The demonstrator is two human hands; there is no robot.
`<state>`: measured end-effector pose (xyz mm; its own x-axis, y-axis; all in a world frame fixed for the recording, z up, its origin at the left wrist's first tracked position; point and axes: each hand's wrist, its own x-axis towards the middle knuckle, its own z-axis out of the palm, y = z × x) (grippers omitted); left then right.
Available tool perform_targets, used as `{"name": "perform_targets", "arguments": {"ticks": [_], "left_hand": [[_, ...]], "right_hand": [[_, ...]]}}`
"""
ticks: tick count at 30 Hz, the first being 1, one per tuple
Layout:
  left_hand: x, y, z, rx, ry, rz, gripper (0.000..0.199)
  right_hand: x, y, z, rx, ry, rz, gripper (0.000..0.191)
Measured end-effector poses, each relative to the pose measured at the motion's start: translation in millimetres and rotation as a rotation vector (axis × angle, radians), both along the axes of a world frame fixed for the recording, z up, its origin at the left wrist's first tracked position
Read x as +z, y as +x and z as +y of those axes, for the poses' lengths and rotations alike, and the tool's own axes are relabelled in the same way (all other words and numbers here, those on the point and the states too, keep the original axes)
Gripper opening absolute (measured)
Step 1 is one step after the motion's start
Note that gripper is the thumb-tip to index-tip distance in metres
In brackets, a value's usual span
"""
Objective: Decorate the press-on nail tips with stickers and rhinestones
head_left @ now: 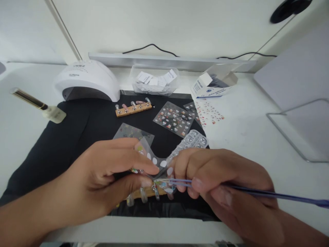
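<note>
My left hand (110, 171) pinches a clear nail sticker sheet (155, 160), bent between thumb and forefinger, with white and coloured designs on it. In my right hand (218, 175) are purple tweezers (180, 181), their fine tips at the sheet beside my left thumb. The right fingertips also lie against the sheet's edge. Just below the hands is a wooden stand (137, 195) with several clear nail tips (144, 195) on it, partly hidden. A clear plastic case of small compartments (190, 140) lies behind my right fingers.
On the black mat (84, 137) lie a second nail-tip stand (133, 109) and more sticker sheets (174, 118). Behind stand a white nail lamp (87, 80), a clear tub of packets (154, 80) and an open box (213, 84). A polish bottle (55, 114) is at left, a wire-framed panel (305, 127) at right.
</note>
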<state>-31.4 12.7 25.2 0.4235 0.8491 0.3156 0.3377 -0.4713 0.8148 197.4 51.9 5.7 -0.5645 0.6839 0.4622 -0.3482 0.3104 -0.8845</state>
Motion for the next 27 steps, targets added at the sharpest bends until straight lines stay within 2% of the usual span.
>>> {"name": "perform_targets", "arguments": {"ticks": [4,13,20,27], "left_hand": [[0.1,0.4,-0.2,0.012,-0.004,-0.010,0.012],[-2.2,0.3,-2.4,0.059,-0.071,-0.068,0.010],[-3.1,-1.1,-1.6,0.056,-0.107,-0.084,0.011],[-1.6,-0.6,-0.8,0.053,-0.264,-0.183,0.013]], "right_hand": [[-1.4,3.2,1.2,0.032,0.028,-0.019,0.023],[0.6,-2.1,0.9,-0.028,0.008,-0.005,0.018],[-2.7,-1.6,0.8,-0.014,0.005,0.023,0.020],[-1.8,-3.7,2.9,0.005,0.006,0.038,0.015]]}}
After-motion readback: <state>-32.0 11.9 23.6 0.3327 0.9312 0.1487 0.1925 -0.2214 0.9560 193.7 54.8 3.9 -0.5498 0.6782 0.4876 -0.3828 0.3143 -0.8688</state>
